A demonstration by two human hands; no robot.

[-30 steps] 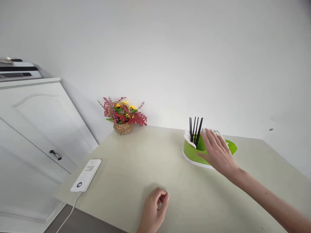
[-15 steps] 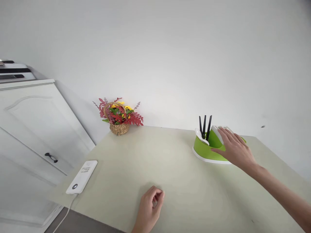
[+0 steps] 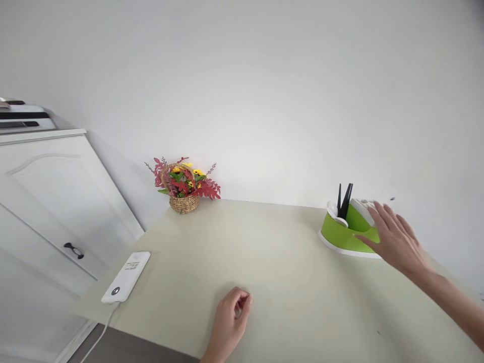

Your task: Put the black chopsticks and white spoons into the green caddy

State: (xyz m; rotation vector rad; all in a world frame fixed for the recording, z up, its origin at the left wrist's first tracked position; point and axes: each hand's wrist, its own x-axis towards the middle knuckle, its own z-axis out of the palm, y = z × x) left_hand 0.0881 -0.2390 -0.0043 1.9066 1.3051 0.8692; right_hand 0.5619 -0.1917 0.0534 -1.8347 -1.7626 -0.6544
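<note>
At the right, a green and white utensil holder (image 3: 341,238) stands on the table with black chopstick-like sticks (image 3: 344,201) and white spoons (image 3: 333,208) in it. My right hand (image 3: 397,239) spans the holder's right side, fingers over its white upper part and thumb along the green front wall. Its palm and forearm cover the holder's right end, and the exact finger contact is hard to see. My left hand (image 3: 231,315) rests near the table's front, fingers curled toward the thumb with a small gap and nothing visible inside.
A wicker basket of red and yellow flowers (image 3: 184,203) stands at the back left. A white power bank-like device (image 3: 126,276) with a cable (image 3: 100,335) lies by the left edge of the table (image 3: 260,247). A white cabinet (image 3: 49,201) is beyond it; a wall stands behind.
The utensil holder has shifted right across the table together with my right hand. Its black sticks now look closer together. The left hand has barely moved, and the view has turned slightly.
</note>
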